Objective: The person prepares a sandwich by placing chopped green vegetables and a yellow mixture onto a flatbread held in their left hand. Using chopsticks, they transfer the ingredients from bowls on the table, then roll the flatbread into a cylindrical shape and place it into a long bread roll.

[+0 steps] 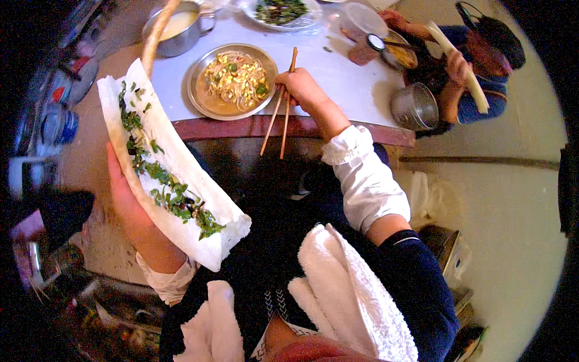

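Two-handed, cradling long white flatbread [172, 158] with chopped greens [158, 174] in left hand [125, 194], gripping brown wooden chopsticks [285, 125] in right hand [304, 89].

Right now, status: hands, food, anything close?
Left hand holding long white flatbread topped with chopped greens. Right hand gripping slender wooden chopsticks. Round metal plate of yellowish sprouts beside right hand.

White-topped tbl [329, 78] w/ reddish-brown front edge. Nr that edge sits a rnd metal plate [208, 108] w/ bean sprouts [238, 78] in brownish liquid; upper L, a handled metal pot [178, 46] w/ pale liquid. Far side: white plate [283, 28] of chopped greens [278, 11]. Small green scrap [327, 49] mid-R, clear plastic tub [365, 21] beyond; metal pan [414, 111] at R corner.
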A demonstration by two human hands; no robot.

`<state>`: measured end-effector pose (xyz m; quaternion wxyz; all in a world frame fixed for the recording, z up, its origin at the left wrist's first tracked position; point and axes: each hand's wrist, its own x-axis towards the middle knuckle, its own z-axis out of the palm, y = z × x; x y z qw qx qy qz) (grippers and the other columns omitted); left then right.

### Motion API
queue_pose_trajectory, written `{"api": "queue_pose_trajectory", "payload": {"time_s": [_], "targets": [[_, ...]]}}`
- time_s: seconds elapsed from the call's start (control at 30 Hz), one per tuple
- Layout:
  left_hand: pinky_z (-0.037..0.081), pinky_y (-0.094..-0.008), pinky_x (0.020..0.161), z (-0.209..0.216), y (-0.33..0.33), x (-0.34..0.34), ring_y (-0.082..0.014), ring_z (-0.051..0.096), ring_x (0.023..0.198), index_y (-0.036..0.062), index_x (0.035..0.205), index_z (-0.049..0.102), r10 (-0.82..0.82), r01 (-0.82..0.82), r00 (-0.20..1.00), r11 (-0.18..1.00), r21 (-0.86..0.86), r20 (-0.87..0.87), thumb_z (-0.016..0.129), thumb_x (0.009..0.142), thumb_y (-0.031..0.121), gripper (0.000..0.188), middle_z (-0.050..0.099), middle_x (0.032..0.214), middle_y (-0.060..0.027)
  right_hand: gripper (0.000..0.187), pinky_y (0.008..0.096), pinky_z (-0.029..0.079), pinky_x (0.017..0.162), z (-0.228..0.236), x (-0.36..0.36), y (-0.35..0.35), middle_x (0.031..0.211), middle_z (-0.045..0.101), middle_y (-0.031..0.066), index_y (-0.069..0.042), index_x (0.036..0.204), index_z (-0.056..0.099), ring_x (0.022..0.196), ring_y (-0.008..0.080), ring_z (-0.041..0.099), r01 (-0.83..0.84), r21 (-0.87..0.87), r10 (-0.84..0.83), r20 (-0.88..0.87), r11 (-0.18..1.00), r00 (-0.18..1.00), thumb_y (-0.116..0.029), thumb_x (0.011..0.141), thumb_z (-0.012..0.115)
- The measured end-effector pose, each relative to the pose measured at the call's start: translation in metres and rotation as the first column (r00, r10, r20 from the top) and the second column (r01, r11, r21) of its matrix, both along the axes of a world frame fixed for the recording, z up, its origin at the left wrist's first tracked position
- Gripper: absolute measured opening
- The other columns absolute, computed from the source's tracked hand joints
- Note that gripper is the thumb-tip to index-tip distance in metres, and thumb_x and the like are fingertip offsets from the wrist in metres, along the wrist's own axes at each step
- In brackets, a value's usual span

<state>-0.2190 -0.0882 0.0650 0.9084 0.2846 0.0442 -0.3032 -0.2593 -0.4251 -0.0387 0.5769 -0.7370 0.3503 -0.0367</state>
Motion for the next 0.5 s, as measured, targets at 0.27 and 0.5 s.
{"api": "queue_pose_trajectory", "payload": {"time_s": [0.27, 0.5], "targets": [[0.049, -0.0411, 0.093, -0.018, 0.007, 0.017, -0.0268, 0.062, 0.102, 0.0047, 0.126, 0.054, -0.200, 0.194, 0.979, 0.973, -0.121, -0.039, 0.046, 0.095, 0.044, 0.051, 0.061, 0.120, -0.0118, 0.024, 0.0317, 0.040, 0.040, -0.001, -0.021, -0.012, 0.057, 0.057, 0.0075, 0.003, 0.073, 0.066, 0.044, 0.0189, 0.052, 0.017, 0.048, -0.019, 0.054, 0.999, 0.998, -0.021, 0.079, 0.062], [0.052, -0.0417, 0.087, -0.026, 0.009, 0.022, -0.0264, 0.063, 0.099, 0.0053, 0.124, 0.056, -0.233, 0.217, 0.969, 0.962, -0.164, -0.084, 0.048, 0.095, 0.042, 0.048, 0.063, 0.115, -0.0125, 0.034, 0.0256, 0.029, 0.038, 0.083, -0.085, 0.011, 0.053, 0.045, -0.0006, -0.007, 0.082, 0.068, 0.041, 0.0090, 0.040, 0.013, -0.058, -0.005, 0.140, 0.998, 0.990, -0.038, 0.089, 0.057]]}}
